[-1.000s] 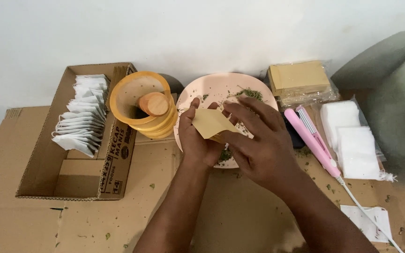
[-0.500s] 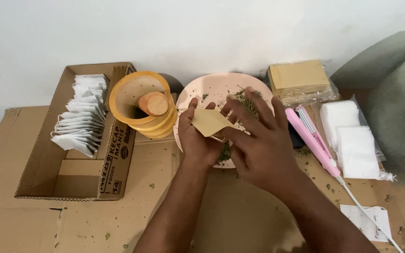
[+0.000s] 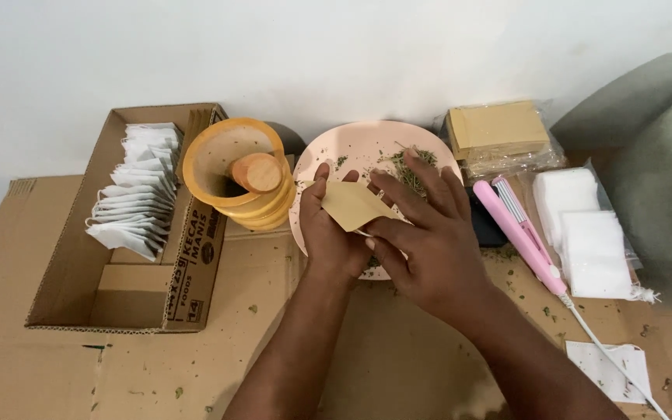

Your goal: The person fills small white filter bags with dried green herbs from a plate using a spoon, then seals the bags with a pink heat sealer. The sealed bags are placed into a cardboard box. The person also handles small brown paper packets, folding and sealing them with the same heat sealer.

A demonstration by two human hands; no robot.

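Observation:
My left hand [image 3: 333,233] holds a small tan paper envelope [image 3: 351,205] over a pink plate [image 3: 349,148]. My right hand [image 3: 428,233] rests over the plate's right side, thumb at the envelope's lower edge, fingers stretched toward a heap of dried green herbs [image 3: 407,163]. Both forearms come up from the bottom edge across flattened cardboard [image 3: 219,365].
An open cardboard box [image 3: 71,288] at left holds several white sachets [image 3: 135,190]. Beside the plate stands a yellow funnel stack with a wooden pestle [image 3: 239,173]. A packet of tan envelopes [image 3: 498,131], a pink heat sealer [image 3: 516,233] with cord and white bags [image 3: 585,229] lie right.
My right hand's fingers have slid up over the plate toward the herbs. The envelope stays in my left hand at almost the same spot.

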